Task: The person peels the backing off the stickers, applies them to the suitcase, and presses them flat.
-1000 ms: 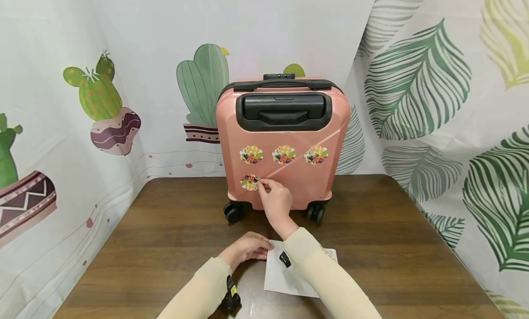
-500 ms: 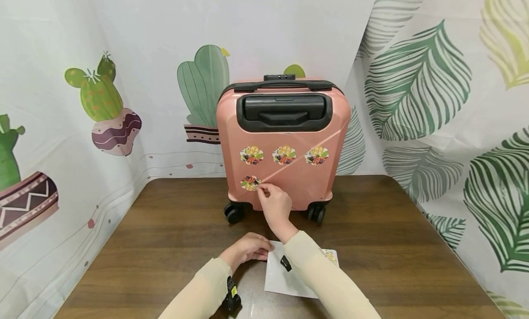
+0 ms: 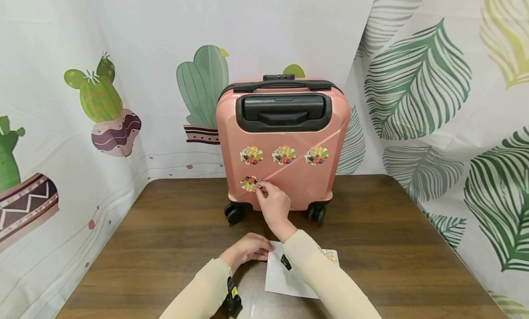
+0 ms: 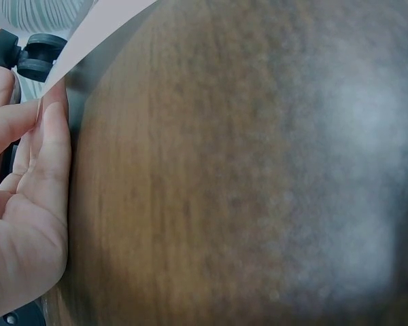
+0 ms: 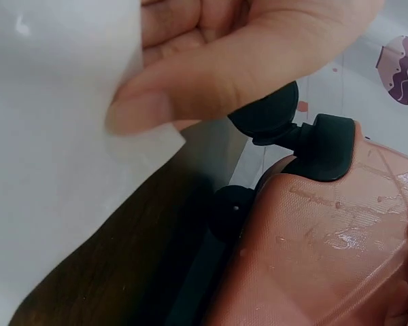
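A pink suitcase stands upright on the table, with three round fruit stickers in a row, among them a middle sticker. Below the left one, another fruit sticker lies at the suitcase's face; whether all of it touches is unclear. My right hand pinches this sticker's right edge between thumb and finger. Near the front, my left hand pinches the corner of a white sticker sheet, also seen in the left wrist view as a sheet edge. My right forearm hides part of the sheet.
Black wheels carry the suitcase, and a black handle recess is set in its upper face. The brown wooden table meets a patterned cloth backdrop behind. A printed sticker shows at the sheet's right corner.
The right hand has shifted very slightly, its fingertips now a little further over the lower sticker's right edge. The left hand, sheet and suitcase stay in place.
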